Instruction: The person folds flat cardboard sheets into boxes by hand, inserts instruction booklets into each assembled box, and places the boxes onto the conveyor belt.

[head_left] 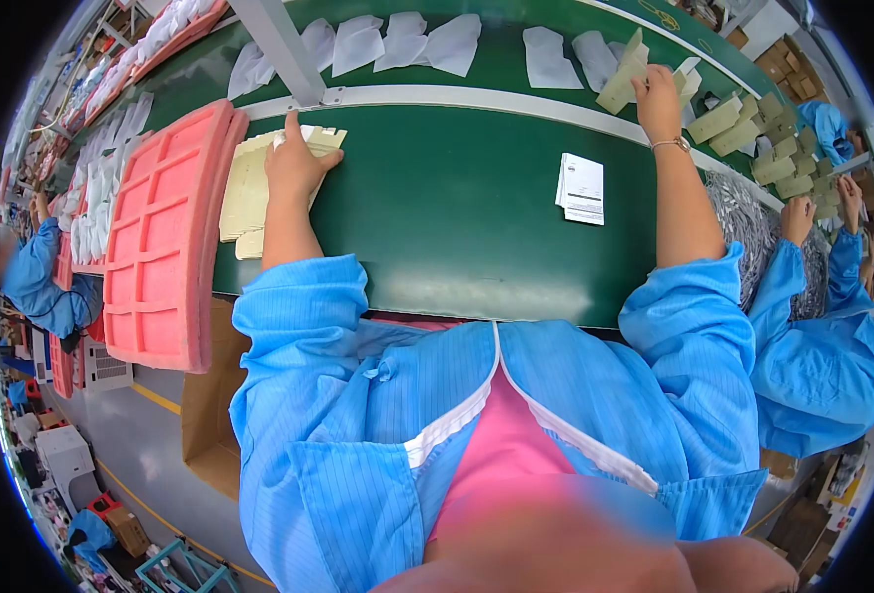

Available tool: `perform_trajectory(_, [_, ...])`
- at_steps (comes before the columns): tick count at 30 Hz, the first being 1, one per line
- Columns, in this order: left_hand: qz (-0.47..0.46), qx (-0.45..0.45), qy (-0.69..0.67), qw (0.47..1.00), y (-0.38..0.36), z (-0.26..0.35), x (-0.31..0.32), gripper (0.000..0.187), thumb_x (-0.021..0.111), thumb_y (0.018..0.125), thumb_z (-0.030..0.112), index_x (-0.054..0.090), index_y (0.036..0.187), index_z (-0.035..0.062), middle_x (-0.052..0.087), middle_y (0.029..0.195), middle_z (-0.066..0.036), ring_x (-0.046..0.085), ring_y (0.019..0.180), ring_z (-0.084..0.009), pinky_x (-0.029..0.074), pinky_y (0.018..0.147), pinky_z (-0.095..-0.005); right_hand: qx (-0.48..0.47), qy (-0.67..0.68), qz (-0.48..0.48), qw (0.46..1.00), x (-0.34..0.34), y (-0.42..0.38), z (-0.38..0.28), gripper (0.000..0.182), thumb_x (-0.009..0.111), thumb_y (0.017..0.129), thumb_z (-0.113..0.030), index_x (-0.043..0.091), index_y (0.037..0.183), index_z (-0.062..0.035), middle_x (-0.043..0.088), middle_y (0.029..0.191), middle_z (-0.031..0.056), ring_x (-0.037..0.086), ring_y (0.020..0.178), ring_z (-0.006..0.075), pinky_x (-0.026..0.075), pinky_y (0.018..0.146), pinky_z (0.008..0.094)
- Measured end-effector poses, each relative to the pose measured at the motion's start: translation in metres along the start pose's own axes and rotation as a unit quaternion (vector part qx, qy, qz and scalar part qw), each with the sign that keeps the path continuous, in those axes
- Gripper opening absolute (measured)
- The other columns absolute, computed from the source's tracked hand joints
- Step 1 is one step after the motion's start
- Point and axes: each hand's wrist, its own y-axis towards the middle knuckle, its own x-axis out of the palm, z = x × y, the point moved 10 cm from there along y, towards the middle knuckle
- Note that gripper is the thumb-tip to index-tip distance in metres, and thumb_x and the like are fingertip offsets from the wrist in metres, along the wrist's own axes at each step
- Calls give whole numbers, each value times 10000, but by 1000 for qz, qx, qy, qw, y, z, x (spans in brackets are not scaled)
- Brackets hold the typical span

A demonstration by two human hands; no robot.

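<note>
My left hand (298,163) lies on a stack of flat cream cartons (246,193) at the left of the green work surface, thumb and fingers apart. My right hand (659,99) reaches to the far right, its fingers closed at the edge of an upright cream carton (623,77). Part of that carton's edge is hidden behind the fingers. A small pile of white printed leaflets (582,188) lies between my hands, nearer the right arm, touched by neither.
Pink foam trays (165,237) stand at the left edge. White pouches (358,44) lie on the green belt beyond a metal rail (457,96) and post (279,49). More upright cartons (718,119) and clear plastic bags (728,212) sit right, beside a co-worker (817,366).
</note>
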Motion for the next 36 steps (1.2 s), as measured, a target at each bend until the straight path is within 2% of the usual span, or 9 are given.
perform_trajectory(4, [40, -27, 41, 998, 0, -1, -16, 986, 794, 599, 407, 274, 1409, 192, 582, 1181, -207, 442, 1177, -446, 341, 999, -469, 55, 45, 6, 997, 0, 0, 12, 269, 660, 788, -120, 596, 1012, 15, 570, 1089, 176, 555, 951, 358, 456, 853, 414])
perform_trajectory(7, [37, -32, 67, 997, 2, 1, -18, 976, 784, 603, 410, 274, 1405, 191, 576, 1188, -211, 450, 1158, -450, 346, 993, -473, -17, -24, 113, 993, -32, -8, -21, 359, 667, 771, -113, 557, 1107, -49, 525, 1164, 145, 482, 1075, 356, 404, 928, 427])
perform_trajectory(13, [129, 1, 44, 991, -26, 39, -54, 932, 772, 628, 328, 271, 1396, 163, 572, 1168, -198, 479, 1135, -395, 398, 950, -446, -43, 51, 132, 989, -56, -34, -96, 425, 666, 757, -107, 528, 1159, -117, 452, 1249, 116, 398, 1166, 334, 352, 980, 433])
perform_trajectory(16, [143, 102, -417, 892, -56, 86, -73, 937, 782, 619, 212, 259, 1391, 125, 523, 1178, -154, 488, 1113, -298, 436, 910, -393, -65, 233, 18, 970, -39, -52, -148, 436, 669, 763, -133, 534, 1178, -139, 426, 1281, 124, 383, 1201, 324, 336, 1004, 423])
perform_trajectory(21, [146, 258, -569, 767, -116, 174, -74, 898, 750, 659, 44, 241, 1397, 93, 451, 1200, -103, 477, 1106, -218, 459, 890, -351, 13, 535, -157, 830, -36, -82, -253, 539, 636, 861, -288, 415, 1314, -96, 410, 1327, 94, 375, 1254, 220, 305, 1040, 367])
perform_trajectory(24, [173, 344, -554, 738, -151, 209, -69, 777, 708, 725, 92, 289, 1379, 73, 433, 1218, -119, 461, 1125, -220, 427, 931, -345, 126, 795, -92, 586, -48, -93, -275, 554, 572, 911, -268, 331, 1360, -50, 410, 1297, 100, 408, 1198, 191, 327, 1021, 328])
perform_trajectory(29, [175, 440, -538, 697, -169, 219, -70, 591, 623, 815, 169, 376, 1342, 67, 425, 1244, -129, 447, 1154, -242, 372, 989, -363, 166, 795, -61, 580, -38, -111, -260, 518, 536, 929, -232, 342, 1366, -34, 404, 1300, 84, 405, 1195, 164, 332, 1007, 304])
perform_trajectory(33, [201, 387, -559, 705, -164, 214, -76, 439, 535, 865, 234, 479, 1265, 62, 435, 1261, -151, 424, 1189, -268, 291, 1050, -391, 49, 782, -63, 618, -59, -98, -272, 461, 501, 935, -180, 374, 1355, -38, 418, 1281, 86, 424, 1183, 172, 341, 998, 297])
perform_trajectory(36, [235, 465, -542, 659, -183, 219, -95, 321, 494, 829, 89, 574, 1139, 70, 475, 1242, -154, 456, 1142, -283, 210, 1075, -456, 72, 842, -101, 524, -65, -94, -275, 430, 477, 926, -133, 403, 1338, -33, 440, 1238, 80, 439, 1173, 183, 355, 990, 299])
